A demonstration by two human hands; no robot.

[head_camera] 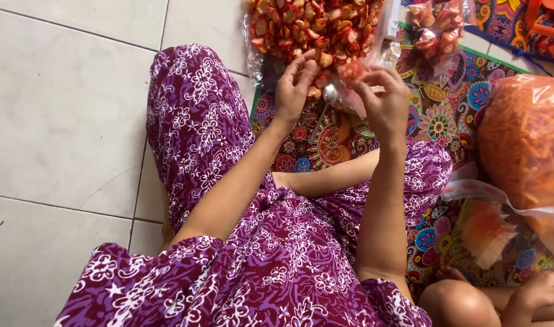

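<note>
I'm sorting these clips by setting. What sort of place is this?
Probably a home floor used for packing snacks: pale floor tiles, a patterned mat, and clear bags of orange-red snacks.

Purple white-flowered dress (pixel 228 242); orange-red snacks (pixel 313 24) (clear bag); multicoloured floral mat (pixel 434 115); pale tiles (pixel 59 121).

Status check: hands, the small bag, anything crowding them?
Left hand on spoon. Right hand pinching small clear snack bag. Big open bag of red-orange snacks just ahead; another person's hand low right, apart.

Tiled floor (pixel 59 121) carries patterned mat (pixel 446 115) with snack bags (pixel 525 139)
</note>
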